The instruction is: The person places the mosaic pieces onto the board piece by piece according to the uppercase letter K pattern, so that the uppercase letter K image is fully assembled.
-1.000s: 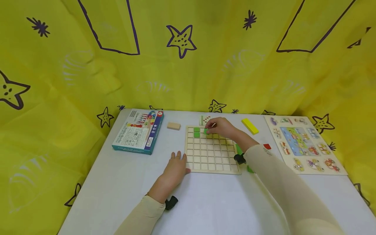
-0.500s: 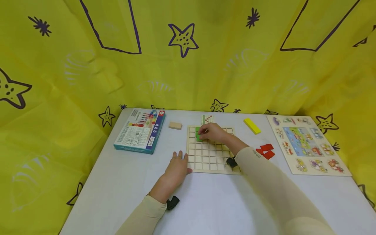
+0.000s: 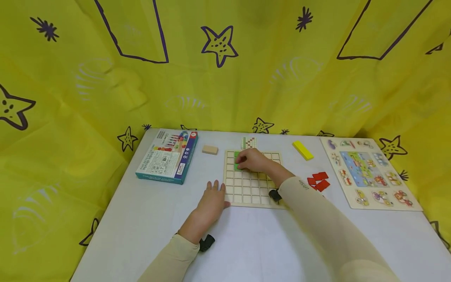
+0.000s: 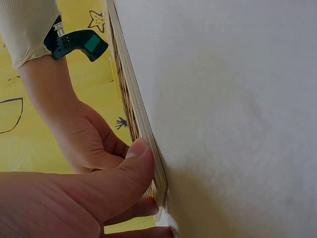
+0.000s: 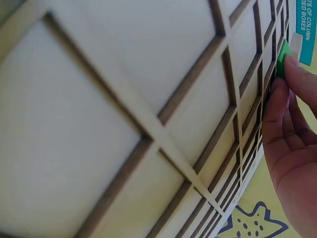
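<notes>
Two hands, one grid board (image 3: 242, 191). Right hand (image 3: 253, 159): grip pinching one green tile (image 5: 282, 58) between thumb and finger, at the board's far left part; can't tell if it is seated in a cell. More green shows by the fingers; count hidden by the hand. Left hand (image 3: 209, 203): grip released, fingers extended along the board's left edge, thumb touching its near left corner.

Counter (image 3: 158, 219), rest: one card (image 3: 249, 142) just beyond the board; one box (image 3: 167, 158) and one wood block (image 3: 210, 150) to the left; one yellow block (image 3: 303, 150) to the right; red tiles (image 3: 322, 185) near the right sleeve, at least three, some overlapping; one puzzle (image 3: 371, 205) far right. One yellow curtain (image 3: 183, 78) behind.
</notes>
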Action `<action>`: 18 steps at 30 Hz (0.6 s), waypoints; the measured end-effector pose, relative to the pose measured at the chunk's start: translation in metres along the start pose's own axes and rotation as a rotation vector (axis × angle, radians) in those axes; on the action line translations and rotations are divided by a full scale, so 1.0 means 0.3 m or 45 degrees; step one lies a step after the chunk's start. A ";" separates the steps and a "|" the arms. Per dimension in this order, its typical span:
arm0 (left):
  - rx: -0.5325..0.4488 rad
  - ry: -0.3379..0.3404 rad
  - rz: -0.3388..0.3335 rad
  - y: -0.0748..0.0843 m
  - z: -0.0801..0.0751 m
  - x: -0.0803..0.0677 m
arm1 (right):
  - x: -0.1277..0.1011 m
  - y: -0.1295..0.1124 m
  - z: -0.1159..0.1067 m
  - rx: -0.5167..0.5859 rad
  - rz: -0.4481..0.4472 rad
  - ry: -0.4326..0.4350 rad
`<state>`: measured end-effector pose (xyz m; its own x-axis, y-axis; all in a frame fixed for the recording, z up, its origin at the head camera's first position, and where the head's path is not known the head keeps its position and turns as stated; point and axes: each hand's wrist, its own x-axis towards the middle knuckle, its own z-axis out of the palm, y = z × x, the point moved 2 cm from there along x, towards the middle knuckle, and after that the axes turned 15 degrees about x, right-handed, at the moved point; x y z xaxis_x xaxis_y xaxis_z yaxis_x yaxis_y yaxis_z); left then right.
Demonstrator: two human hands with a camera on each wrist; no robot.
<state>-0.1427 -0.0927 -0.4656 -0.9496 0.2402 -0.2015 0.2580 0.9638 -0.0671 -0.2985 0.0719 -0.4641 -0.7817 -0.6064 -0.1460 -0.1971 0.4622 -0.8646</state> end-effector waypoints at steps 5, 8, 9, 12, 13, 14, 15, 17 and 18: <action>0.006 0.002 0.004 0.001 -0.002 0.001 | 0.002 -0.005 0.001 -0.051 -0.001 -0.003; 0.006 0.003 0.008 0.003 -0.004 0.003 | 0.000 -0.006 -0.001 -0.058 0.005 0.005; 0.003 0.003 0.010 0.003 -0.005 0.003 | 0.000 -0.006 -0.002 -0.059 0.010 0.008; 0.007 0.003 0.013 0.005 -0.006 0.000 | -0.003 -0.002 0.000 -0.044 0.026 0.013; 0.008 0.002 0.012 0.005 -0.006 0.000 | -0.003 -0.001 0.001 -0.038 0.027 0.014; 0.008 0.000 0.011 0.005 -0.007 -0.002 | -0.004 0.001 0.002 -0.031 0.026 0.015; 0.006 -0.002 0.010 0.005 -0.007 -0.003 | -0.005 0.004 0.004 -0.024 0.025 0.016; 0.005 -0.005 0.009 0.005 -0.010 -0.006 | -0.006 0.009 0.007 -0.019 0.017 0.025; 0.003 -0.005 0.008 0.005 -0.010 -0.006 | -0.005 0.012 0.009 -0.020 0.014 0.033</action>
<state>-0.1410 -0.0912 -0.4623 -0.9472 0.2459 -0.2058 0.2646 0.9619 -0.0684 -0.2964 0.0729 -0.4683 -0.7988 -0.5845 -0.1426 -0.1975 0.4787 -0.8555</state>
